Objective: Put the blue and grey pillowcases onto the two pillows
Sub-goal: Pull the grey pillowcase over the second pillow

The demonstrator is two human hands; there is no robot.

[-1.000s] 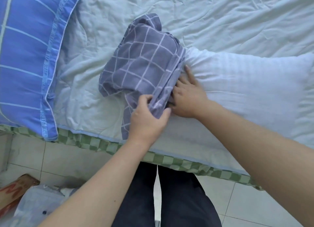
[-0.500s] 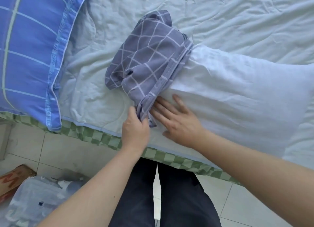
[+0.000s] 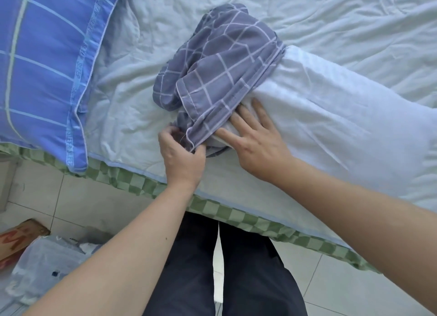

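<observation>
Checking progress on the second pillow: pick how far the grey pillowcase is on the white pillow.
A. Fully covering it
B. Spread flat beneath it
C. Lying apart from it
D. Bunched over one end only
D: the grey pillowcase is gathered around the left end of the white pillow, whose remaining length is bare; the left hand grips its edge and the right hand presses the pillow.

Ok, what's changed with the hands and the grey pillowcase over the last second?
The left hand slid down to pinch the grey pillowcase at its lower hem. The right hand opened flat on the white pillow. The pillowcase still covers only the pillow's end.
</observation>
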